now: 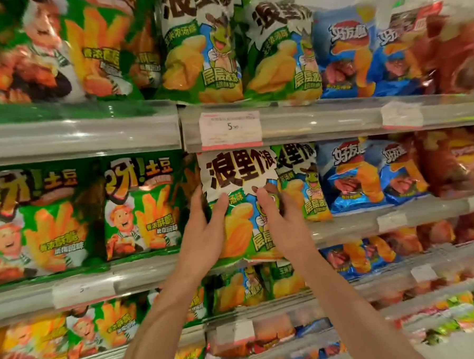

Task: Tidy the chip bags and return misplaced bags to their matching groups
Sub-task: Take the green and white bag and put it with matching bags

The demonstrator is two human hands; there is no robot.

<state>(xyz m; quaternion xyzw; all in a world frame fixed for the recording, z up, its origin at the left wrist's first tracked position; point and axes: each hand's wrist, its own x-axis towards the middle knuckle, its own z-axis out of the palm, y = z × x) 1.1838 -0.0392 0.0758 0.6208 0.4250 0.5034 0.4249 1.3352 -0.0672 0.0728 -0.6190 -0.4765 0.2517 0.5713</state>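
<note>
With the left hand [205, 230] and right hand [280, 218] each gripping a side of the green-and-white chip bag [238, 206] at the middle shelf's front edge [350, 224], the bag apparently half-seated, uneven release could tip it off.

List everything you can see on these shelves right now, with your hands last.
frog bag: one, white and green, middle shelf, held at the front of its row
frog bags: at least five more, white and green, centre column on three shelves
chef bags: several, green with orange fries, left side of each shelf
blue bags: several, blue, right of the frog bags
red bags: blurred, count unclear, far right
price tag: one, white with red edge, top shelf rail
left hand: fingers on the held bag's left edge
right hand: fingers curled on its right side
</note>
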